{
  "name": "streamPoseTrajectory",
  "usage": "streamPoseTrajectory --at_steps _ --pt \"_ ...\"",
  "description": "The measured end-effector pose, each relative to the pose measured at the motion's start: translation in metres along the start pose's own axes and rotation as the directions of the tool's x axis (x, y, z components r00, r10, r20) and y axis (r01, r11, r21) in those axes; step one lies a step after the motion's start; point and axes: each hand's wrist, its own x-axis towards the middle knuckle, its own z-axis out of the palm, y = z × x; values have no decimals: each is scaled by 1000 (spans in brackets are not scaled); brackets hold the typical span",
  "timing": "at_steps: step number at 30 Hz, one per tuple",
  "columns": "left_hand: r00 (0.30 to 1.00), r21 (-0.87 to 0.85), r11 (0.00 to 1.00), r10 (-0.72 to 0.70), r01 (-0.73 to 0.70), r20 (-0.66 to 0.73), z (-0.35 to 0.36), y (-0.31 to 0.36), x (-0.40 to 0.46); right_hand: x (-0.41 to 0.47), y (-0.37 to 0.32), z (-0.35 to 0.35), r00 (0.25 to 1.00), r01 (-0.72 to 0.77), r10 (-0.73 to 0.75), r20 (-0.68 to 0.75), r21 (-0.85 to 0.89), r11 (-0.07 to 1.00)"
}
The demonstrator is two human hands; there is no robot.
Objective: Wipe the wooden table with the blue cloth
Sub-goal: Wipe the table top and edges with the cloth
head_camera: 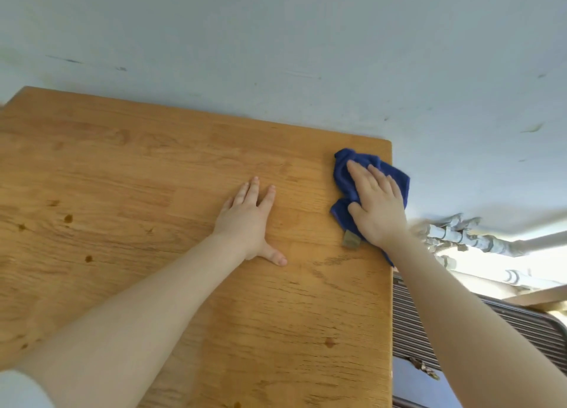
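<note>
The wooden table (153, 177) fills the left and middle of the head view, its far right corner near the wall. A crumpled blue cloth (345, 177) with a small tan tag lies at that corner, partly hanging over the right edge. My right hand (376, 208) presses flat on the cloth with straight fingers. My left hand (250, 220) rests flat on the bare wood to the left of the cloth, fingers spread and thumb out.
A pale wall (276, 39) runs behind the table. White pipes with fittings (460, 236) sit low to the right of the table's edge, above a ribbed grey panel (411, 325). A few dark spots mark the wood at the left.
</note>
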Motion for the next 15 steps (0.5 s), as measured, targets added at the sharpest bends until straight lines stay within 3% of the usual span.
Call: streamPoseTrajectory --at_steps 4,10,15 --pt "1000 12 1000 1 -1 -2 -4 0 1 -1 5 -4 997 60 -57 46 -55 997" --pt "1000 4 1000 -21 21 11 0 0 4 39 1 -6 994 -83 85 66 -35 996" --pt "998 51 997 -62 63 -30 1 5 -5 -24 -13 -3 994 75 -72 87 -37 996"
